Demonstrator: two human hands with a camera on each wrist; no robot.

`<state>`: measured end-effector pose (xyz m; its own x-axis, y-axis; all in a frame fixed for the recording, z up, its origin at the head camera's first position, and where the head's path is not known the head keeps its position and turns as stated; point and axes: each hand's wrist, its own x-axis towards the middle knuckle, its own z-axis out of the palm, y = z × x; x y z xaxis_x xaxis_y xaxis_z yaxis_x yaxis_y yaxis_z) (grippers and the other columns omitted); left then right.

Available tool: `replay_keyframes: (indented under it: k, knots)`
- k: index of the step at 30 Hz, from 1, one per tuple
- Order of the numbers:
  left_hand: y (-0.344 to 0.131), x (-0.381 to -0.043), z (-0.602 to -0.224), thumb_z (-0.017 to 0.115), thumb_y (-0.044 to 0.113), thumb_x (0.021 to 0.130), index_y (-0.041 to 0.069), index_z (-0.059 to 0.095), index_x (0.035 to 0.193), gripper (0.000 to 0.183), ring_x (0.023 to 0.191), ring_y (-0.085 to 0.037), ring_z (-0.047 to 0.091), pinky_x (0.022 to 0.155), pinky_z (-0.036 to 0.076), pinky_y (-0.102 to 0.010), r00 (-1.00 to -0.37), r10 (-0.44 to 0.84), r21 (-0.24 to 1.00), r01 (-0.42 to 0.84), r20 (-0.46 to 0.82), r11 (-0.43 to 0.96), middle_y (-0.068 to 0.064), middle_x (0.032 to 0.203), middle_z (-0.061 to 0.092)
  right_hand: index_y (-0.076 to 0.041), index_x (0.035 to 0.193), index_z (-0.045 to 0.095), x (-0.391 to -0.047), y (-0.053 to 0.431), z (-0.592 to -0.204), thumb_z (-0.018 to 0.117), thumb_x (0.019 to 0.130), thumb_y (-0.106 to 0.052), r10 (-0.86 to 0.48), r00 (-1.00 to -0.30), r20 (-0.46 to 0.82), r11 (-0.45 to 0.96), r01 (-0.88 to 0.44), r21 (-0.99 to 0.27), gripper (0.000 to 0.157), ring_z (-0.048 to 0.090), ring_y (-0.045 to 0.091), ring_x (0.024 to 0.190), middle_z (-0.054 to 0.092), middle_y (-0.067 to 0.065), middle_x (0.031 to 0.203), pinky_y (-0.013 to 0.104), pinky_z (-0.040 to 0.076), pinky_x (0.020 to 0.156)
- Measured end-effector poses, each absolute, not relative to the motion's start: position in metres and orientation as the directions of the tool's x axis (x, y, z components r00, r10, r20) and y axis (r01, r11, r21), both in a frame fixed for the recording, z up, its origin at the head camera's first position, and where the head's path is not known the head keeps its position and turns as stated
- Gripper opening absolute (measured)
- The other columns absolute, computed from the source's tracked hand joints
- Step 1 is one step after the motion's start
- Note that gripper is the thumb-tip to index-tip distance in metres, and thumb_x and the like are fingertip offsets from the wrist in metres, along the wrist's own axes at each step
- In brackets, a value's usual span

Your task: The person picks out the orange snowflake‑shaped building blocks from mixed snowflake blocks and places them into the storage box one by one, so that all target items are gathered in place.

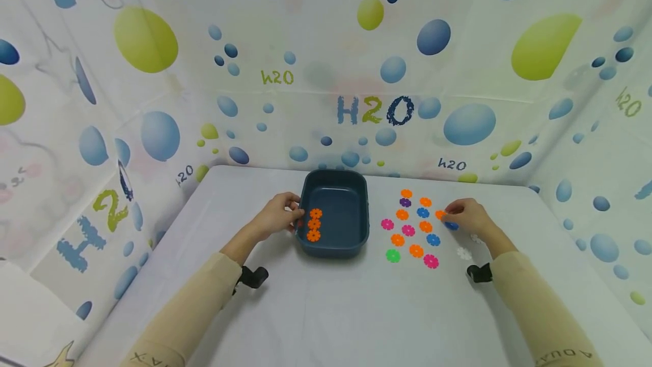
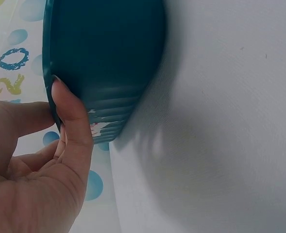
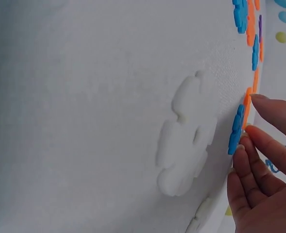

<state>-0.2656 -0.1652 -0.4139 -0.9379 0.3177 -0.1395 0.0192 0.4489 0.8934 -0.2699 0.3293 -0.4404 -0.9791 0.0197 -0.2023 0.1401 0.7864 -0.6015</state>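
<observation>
My left hand [image 1: 277, 215] grips the left rim of a dark blue plastic basin [image 1: 359, 248], with thumb and fingers on either side of the wall; the left wrist view shows this hand [image 2: 50, 165] at the basin's edge [image 2: 109, 39]. Three orange flower-shaped pieces [image 1: 314, 223] lie inside it along the left. At the right, my right hand [image 1: 468, 217] pinches an orange flower-shaped piece [image 3: 247, 108] between thumb and index finger. Right beside it is a blue flower piece [image 3: 236, 131], close to the other fingertips.
Between basin and right hand, several flower pieces lie loose on the white table [image 1: 326, 310]: orange [image 1: 416, 251], pink [image 1: 430, 261], blue [image 1: 433, 239], purple [image 1: 404, 202] and green [image 1: 393, 255]. White pieces [image 1: 464, 253] lie near the right wrist. A patterned curtain [image 1: 316, 27] stands behind.
</observation>
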Motion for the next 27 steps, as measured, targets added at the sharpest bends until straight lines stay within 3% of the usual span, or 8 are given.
replay_keyframes:
  k: [14,27]
  knots:
    - [-0.166,-0.265,-0.416,0.059,0.008,0.104,-0.009,0.048,0.135,0.037,0.072,-0.019,0.062,0.063,0.061,-0.032,-0.942,0.308,0.891,0.024,-0.132,0.454,-0.013,0.097,0.054,0.006,0.124,0.060,-0.270,0.322,-0.440,0.068,0.098,-0.021,0.030,-0.979,-0.200,0.785,0.147,-0.601,0.039,0.055,0.035,0.102,0.061,0.023,0.115,0.050,0.052,0.098]
    - [-0.165,-0.263,-0.412,0.058,0.007,0.104,-0.009,0.047,0.136,0.037,0.073,-0.020,0.061,0.064,0.061,-0.031,-0.942,0.304,0.889,0.012,-0.143,0.457,-0.013,0.098,0.053,0.003,0.120,0.063,-0.273,0.319,-0.442,0.065,0.100,-0.019,0.039,-0.993,-0.115,0.763,0.104,-0.638,0.030,0.059,0.032,0.097,0.065,0.021,0.111,0.046,0.055,0.095]
